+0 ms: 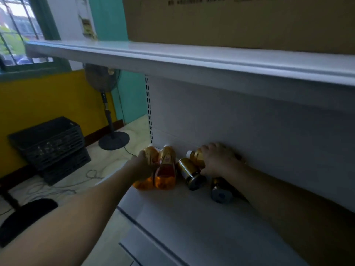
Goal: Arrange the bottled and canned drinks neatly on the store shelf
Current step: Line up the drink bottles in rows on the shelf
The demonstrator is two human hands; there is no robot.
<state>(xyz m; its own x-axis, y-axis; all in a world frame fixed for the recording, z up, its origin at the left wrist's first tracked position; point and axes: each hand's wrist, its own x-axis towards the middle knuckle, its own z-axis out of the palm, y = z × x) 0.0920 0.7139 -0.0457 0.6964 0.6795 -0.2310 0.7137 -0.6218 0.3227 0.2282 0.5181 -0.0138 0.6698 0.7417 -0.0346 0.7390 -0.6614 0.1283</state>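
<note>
On the white shelf (192, 217), near its left end, several drinks lie on their sides against the back panel. My left hand (143, 167) grips the leftmost amber bottle (149, 153). A second amber bottle (166, 167) lies right beside it. A gold can (189, 174) lies in the middle, bottom towards me. My right hand (217, 162) grips a third amber bottle with a white cap (196, 156). A darker can (221, 190) lies under my right wrist, partly hidden.
A white upper shelf (192, 62) overhangs, with a large cardboard box (240, 22) on it. Left of the shelving are stacked black crates (51, 146), a standing fan (109, 116), loose cables on the floor and a black chair base (25, 217).
</note>
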